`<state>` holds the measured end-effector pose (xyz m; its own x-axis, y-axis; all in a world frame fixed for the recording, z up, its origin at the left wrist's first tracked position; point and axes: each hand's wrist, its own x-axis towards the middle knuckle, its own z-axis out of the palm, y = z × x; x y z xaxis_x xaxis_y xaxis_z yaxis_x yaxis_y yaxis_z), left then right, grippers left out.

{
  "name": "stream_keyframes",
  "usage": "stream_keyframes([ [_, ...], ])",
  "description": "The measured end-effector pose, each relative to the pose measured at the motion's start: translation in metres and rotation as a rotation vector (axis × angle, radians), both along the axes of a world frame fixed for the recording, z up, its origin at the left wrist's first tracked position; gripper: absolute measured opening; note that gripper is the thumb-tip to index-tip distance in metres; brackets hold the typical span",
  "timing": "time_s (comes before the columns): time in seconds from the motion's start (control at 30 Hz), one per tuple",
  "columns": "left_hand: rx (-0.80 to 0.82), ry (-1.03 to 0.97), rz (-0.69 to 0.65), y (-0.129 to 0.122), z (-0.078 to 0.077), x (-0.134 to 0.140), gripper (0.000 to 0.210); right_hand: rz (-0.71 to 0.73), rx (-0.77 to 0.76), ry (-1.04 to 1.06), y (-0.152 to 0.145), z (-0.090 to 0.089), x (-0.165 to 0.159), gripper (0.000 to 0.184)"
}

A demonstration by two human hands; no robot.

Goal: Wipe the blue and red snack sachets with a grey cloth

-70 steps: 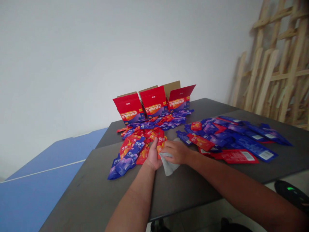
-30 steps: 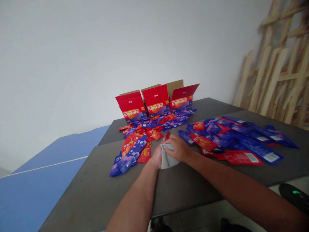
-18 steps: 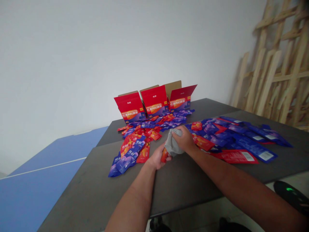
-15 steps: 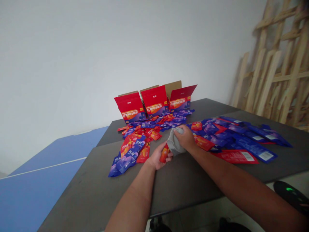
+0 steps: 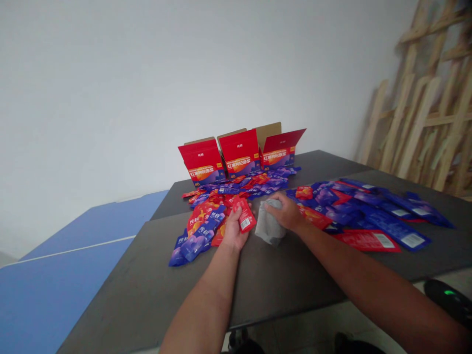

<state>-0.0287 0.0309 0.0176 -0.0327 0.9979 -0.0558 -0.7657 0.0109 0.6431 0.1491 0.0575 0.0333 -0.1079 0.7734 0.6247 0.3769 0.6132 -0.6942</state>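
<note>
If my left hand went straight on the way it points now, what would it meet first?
Your left hand, holding a red pouch, would likely meet the heap of red and blue pouches in front of the middle box, though its height above the table is unclear.

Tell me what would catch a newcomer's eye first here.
Probably the three open red cartons, in a row toward the back of the dark table. Next come the red and blue-purple pouches, heaped before them and to the right. Centrally, the left hand holds a red pouch, barcode showing, and the right hand a grey cloth.
</note>
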Motion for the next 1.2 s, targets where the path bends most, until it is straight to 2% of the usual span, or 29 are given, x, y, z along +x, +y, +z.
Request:
stream_keyframes([
  [0.17, 0.014, 0.033, 0.038, -0.001, 0.001, 0.005, 0.032, 0.294, 0.11, -0.267, -0.006, -0.003, 0.001, 0.013],
  [0.23, -0.017, 0.022, -0.014, -0.002, 0.002, 0.006, 0.038, 0.348, 0.153, -0.349, -0.006, -0.006, -0.001, 0.011],
  [0.33, -0.047, 0.024, -0.112, -0.005, 0.004, 0.007, 0.05, 0.349, 0.194, -0.393, -0.005, -0.012, -0.004, 0.009],
  [0.5, -0.025, 0.025, -0.207, -0.01, 0.004, 0.011, 0.048, 0.289, 0.218, -0.392, 0.0, -0.016, -0.004, 0.009],
  [0.9, -0.012, 0.053, -0.319, -0.015, 0.003, 0.015, 0.038, 0.08, 0.151, -0.313, 0.0, -0.005, -0.002, 0.005],
  [1.03, -0.051, 0.087, -0.384, -0.016, 0.001, 0.015, 0.039, -0.022, 0.139, -0.228, 0.004, -0.002, 0.001, 0.006],
  [1.2, -0.101, 0.092, -0.499, -0.017, 0.0, 0.013, 0.042, -0.195, 0.019, -0.127, 0.016, -0.002, 0.008, 0.011],
])
